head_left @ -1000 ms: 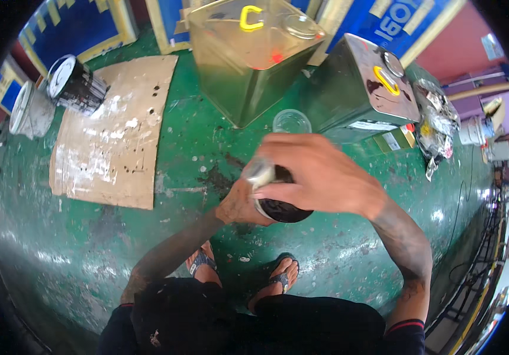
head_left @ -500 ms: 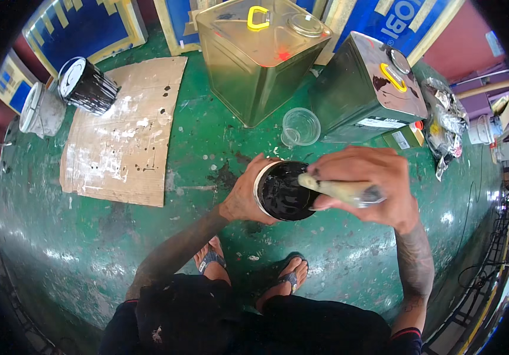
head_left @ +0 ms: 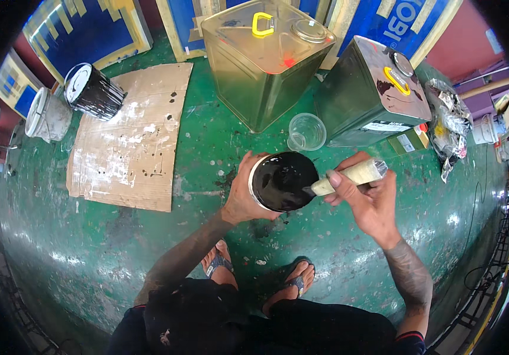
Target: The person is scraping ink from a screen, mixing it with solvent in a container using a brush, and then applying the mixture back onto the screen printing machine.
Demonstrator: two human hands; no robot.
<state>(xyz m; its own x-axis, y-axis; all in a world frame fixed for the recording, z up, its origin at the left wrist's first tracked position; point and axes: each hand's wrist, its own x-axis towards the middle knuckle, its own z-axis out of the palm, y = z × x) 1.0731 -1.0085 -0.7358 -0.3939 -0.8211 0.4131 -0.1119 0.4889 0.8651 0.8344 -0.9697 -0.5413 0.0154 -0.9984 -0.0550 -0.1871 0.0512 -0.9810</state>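
Note:
My left hand (head_left: 239, 198) is wrapped around the side of a small white tub (head_left: 255, 198), tilted so its opening faces me. Glossy black paint (head_left: 284, 177) fills the opening and coats the inside. Between the thumb and fingers of my right hand (head_left: 371, 204) is a paint-stirring tool (head_left: 356, 175) with a pale, tape-wrapped handle. Its narrow dark end meets the tub's right rim; whether it reaches into the paint I cannot tell. Just beyond the tub, a clear plastic cup (head_left: 306, 131) stands on the green floor.
Farther off stand a large gold tin (head_left: 248, 83) and a dark tin (head_left: 349, 103), both with yellow handles. At left, a paint-streaked black bucket (head_left: 97, 94) rests on stained cardboard (head_left: 124, 148), beside a whitish bucket (head_left: 52, 115). Crumpled silver wrapping (head_left: 447, 124) lies at right.
My right hand has drawn back from over the tub to its right side, turning the tool handle upward to the right. The tub is tilted slightly differently in my left hand.

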